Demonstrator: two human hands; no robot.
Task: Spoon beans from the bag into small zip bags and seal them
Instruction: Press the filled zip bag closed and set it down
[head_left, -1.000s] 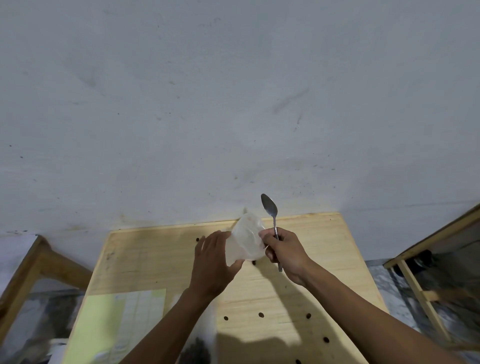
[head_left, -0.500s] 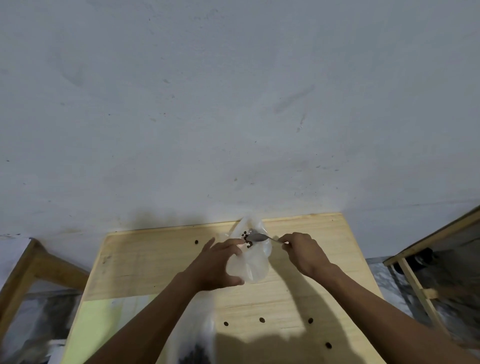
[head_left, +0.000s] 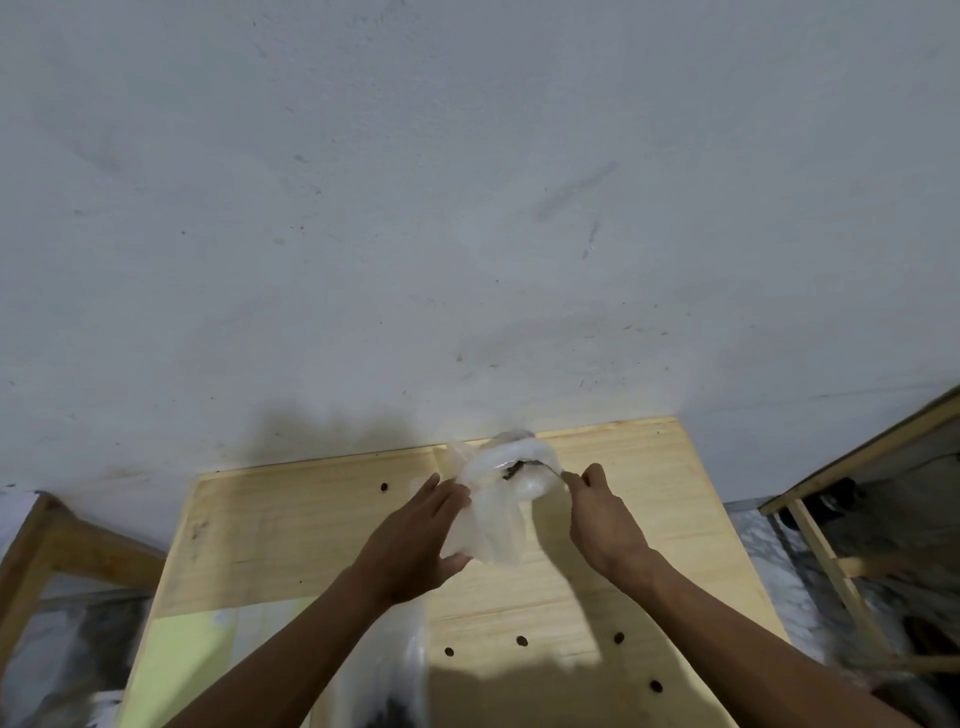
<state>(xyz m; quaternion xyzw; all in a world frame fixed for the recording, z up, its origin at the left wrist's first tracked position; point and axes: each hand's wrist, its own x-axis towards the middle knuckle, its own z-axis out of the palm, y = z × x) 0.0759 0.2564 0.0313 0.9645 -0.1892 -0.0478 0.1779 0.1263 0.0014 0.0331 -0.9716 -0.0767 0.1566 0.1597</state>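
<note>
A person's two bare hands work above a pale wooden table (head_left: 322, 525) set against a grey wall (head_left: 467, 208). The left hand (head_left: 415, 545) cups a small clear zip bag (head_left: 493, 519) from the side, its fingers straight along the plastic and its thumb under the bag's lower edge. The bag stands upright, mouth open, over the far part of the table. The right hand (head_left: 602, 519) pinches the handle of a metal spoon (head_left: 524, 466), whose bowl lies inside the bag's mouth with dark beans (head_left: 511, 472) on it. At the near edge, a larger clear bag (head_left: 389, 670) holds more dark contents, beside a pale green sheet (head_left: 208, 654). Small dark holes dot the tabletop.
</note>
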